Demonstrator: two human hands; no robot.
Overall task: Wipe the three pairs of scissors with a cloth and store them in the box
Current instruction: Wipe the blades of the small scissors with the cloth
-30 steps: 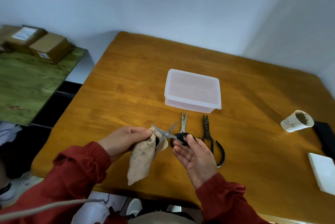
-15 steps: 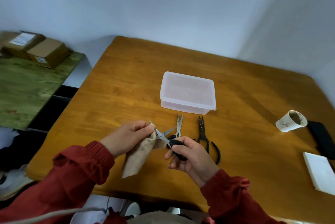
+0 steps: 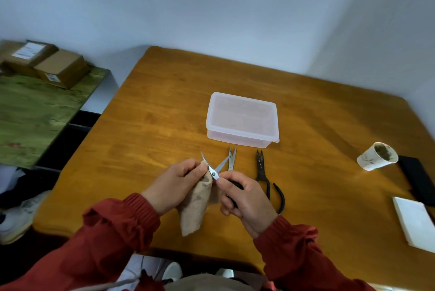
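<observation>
My right hand grips the black handles of a small pair of scissors whose blades stand spread apart. My left hand pinches a beige cloth around the left blade near the pivot. A second silver pair of scissors lies on the wooden table just beyond my hands, its handles hidden by my right hand. A dark, rusty pair with black curved handles lies to the right. The translucent plastic box stands behind them with its lid on.
A paper cup lies on its side at the right, beside a black flat object and a white pad. Left of the table is a green board with cardboard boxes. Shoes are on the floor.
The scissors turned from pointing left to pointing away from me with the blades spread wider. My right hand has closed around the handles, and the cloth has moved onto the left blade.
</observation>
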